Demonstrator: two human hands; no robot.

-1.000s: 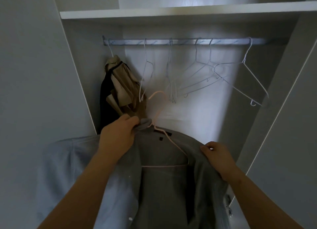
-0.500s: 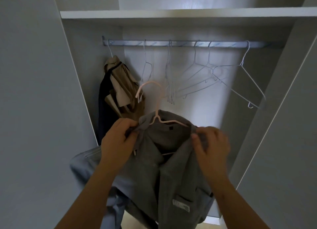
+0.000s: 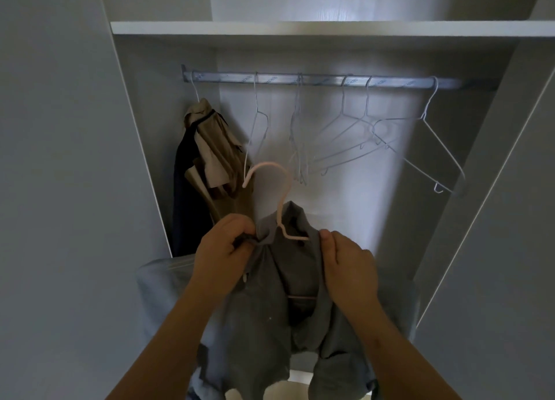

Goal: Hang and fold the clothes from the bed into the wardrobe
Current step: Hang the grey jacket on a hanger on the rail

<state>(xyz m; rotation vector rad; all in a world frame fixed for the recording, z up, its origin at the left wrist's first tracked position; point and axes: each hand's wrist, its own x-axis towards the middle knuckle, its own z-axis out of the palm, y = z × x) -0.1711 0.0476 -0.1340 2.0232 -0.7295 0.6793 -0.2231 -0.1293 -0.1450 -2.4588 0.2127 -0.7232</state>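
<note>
Both hands are up at the collar of the grey shirt (image 3: 264,309), right in front of the open wardrobe (image 3: 450,165). My left hand (image 3: 223,249) has its fingers (image 3: 237,224) curled tight on the left collar edge, bunching the cloth there. My right hand (image 3: 348,267) pinches the right shoulder seam between the thumb and the fingers wrapped behind. I grip both sides like this so the shirt sits square on the pink hanger (image 3: 278,216) and can't slide off one arm.

The hook pokes up clear of the collar, pointing towards the rail (image 3: 324,80) but well below it. So the shirt is in my hands, on its hanger, not yet hung. By my reckoning the lift onto the rail is next, probably into the gap beside the beige garment (image 3: 216,147), which hangs at the left end over something dark (image 3: 186,207).

White wire hangers (image 3: 354,135) dangle empty along the rest of the rail, under the shelf (image 3: 300,27).

What I can't see: most of the hanger's arms are buried under cloth, with only a strip of the bottom bar showing. Paler blue fabric (image 3: 156,279) spreads behind the shirt, and I can't tell whether it is its own sleeve or another piece. The hem runs off the bottom edge. The bed is nowhere in view, and the light is dim.
</note>
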